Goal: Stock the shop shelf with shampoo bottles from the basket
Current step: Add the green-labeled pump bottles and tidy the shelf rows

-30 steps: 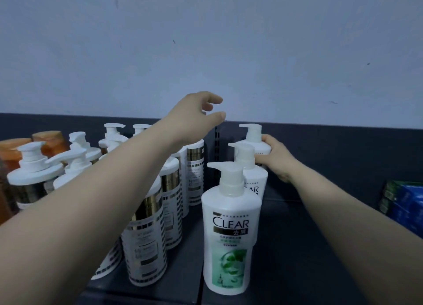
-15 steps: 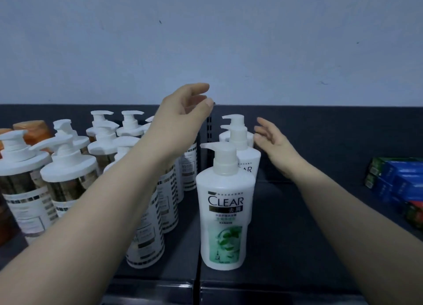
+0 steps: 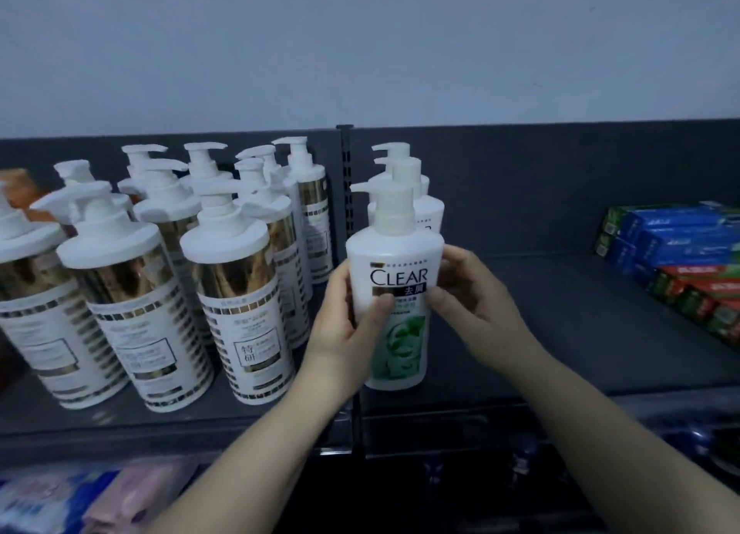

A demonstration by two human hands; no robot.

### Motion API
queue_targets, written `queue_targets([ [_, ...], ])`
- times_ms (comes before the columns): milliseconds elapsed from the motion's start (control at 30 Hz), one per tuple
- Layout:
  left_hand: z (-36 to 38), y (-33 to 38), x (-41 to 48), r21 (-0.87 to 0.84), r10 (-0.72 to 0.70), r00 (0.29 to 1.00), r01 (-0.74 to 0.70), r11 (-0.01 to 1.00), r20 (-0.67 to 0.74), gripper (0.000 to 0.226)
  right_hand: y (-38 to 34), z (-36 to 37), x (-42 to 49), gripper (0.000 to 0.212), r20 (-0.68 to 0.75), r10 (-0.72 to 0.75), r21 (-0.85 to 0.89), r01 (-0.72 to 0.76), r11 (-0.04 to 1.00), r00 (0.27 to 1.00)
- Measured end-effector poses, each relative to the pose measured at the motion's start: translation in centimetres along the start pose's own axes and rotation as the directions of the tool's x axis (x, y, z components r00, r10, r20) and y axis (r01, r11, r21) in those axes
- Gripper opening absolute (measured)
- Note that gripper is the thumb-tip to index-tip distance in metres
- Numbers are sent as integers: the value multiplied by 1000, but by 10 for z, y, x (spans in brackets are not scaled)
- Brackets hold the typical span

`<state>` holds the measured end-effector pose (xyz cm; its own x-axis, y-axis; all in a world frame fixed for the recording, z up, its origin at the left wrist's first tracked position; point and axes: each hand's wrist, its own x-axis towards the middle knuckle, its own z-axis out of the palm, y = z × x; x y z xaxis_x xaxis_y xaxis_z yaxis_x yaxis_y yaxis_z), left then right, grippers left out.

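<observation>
A white CLEAR shampoo bottle with a green label and pump top stands upright at the front of the dark shelf. My left hand wraps its left side, thumb across the label. My right hand grips its right side. Two more CLEAR bottles stand in a row right behind it, mostly hidden. The basket is not in view.
Several white pump bottles with gold bands fill the shelf's left half. An upright slotted post divides the back panel. Blue, green and red boxes are stacked at far right. Packets lie on the lower shelf.
Both hands have drawn back from the rear bottles and closed around the front CLEAR bottle. The view has tilted down, showing the shelf edge and lower shelf.
</observation>
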<state>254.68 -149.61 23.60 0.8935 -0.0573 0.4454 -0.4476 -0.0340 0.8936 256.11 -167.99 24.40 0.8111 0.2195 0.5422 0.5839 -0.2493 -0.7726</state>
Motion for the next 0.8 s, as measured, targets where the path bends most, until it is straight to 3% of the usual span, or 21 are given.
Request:
queue_targets([
  [100, -4, -2, 2, 14, -17, 996, 15, 1000, 83, 61, 2, 3, -8, 51, 90, 74, 9, -75, 997, 993],
  [467, 11, 5, 1, -19, 10, 979, -6, 1000, 203, 59, 3, -15, -18, 49, 62, 29, -3, -29, 1000, 998],
  [533, 9, 5, 3, -18, 2, 990, 1, 1000, 142, 64, 6, -22, -16, 48, 12, 23, 39, -24, 999, 1000],
  [633, 1, 3, 17, 38, -18, 996, 21, 999, -83, 51, 7, -31, 2, 36, -133, 58, 60, -50, 997, 989],
  [733, 0, -5, 42, 134, -130, 989, 138, 981, -68, 52, 12, -27, 38, 49, -15, 199, -21, -199, 980, 980],
  [800, 4, -13, 55, 122, -184, 983, 184, 975, -12, 54, 25, -24, 56, 41, 89, 217, -72, -211, 975, 972],
])
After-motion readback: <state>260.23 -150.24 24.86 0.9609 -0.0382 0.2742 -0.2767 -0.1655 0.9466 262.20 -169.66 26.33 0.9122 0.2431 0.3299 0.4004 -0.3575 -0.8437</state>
